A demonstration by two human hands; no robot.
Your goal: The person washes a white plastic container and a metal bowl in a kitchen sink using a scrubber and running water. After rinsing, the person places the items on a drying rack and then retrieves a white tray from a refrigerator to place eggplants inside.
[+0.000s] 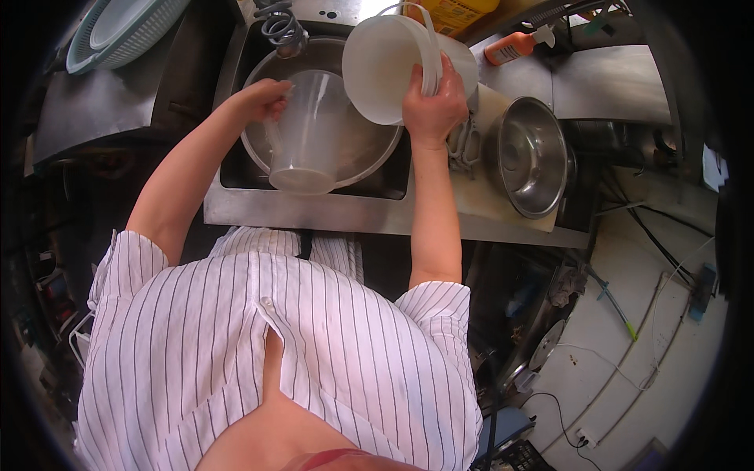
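Observation:
My left hand (268,101) grips a translucent plastic jug (309,129) by its handle side. The jug is tilted over a wide metal basin (380,141), which sits in the sink (392,182). In my right hand (437,106) is a white plastic bucket (380,70), held tipped by its ridged edge, with its thin bail handle (427,20) looping above. The bucket hangs over the right side of the basin, apart from the jug. My right fingers partly cover its edge. The inside of the jug shows no clear contents.
A coiled spring faucet (281,29) hangs over the basin's back. To the right, a steel bowl (532,158) and scissors (470,144) rest on a cutting board (483,194). An orange bottle (511,48) lies behind. At upper left is a pale blue plastic basket (126,50).

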